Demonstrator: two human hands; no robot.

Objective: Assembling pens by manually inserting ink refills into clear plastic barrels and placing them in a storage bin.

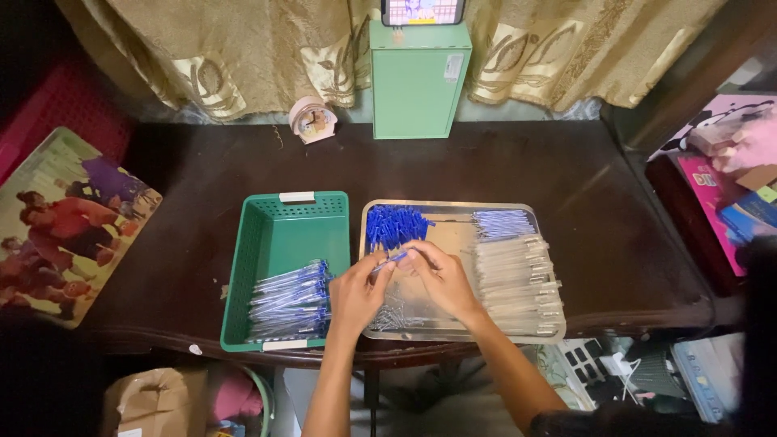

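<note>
Both my hands meet over a metal tray [453,208] on a dark table. My left hand [356,293] and my right hand [441,279] pinch the two ends of one blue pen [391,259]. In the tray lie a heap of blue pen caps [392,224], a row of clear pen barrels [518,279], a bunch of thin refills [500,222] and small metal springs [394,316] near my wrists. Left of the tray a green plastic basket [275,235] holds a pile of finished blue pens [291,301].
A green box [419,81] stands at the table's back with a phone [422,11] on top and a small clock [312,120] beside it. A picture board [65,218] lies at the left. Books and boxes [732,178] crowd the right. Curtains hang behind.
</note>
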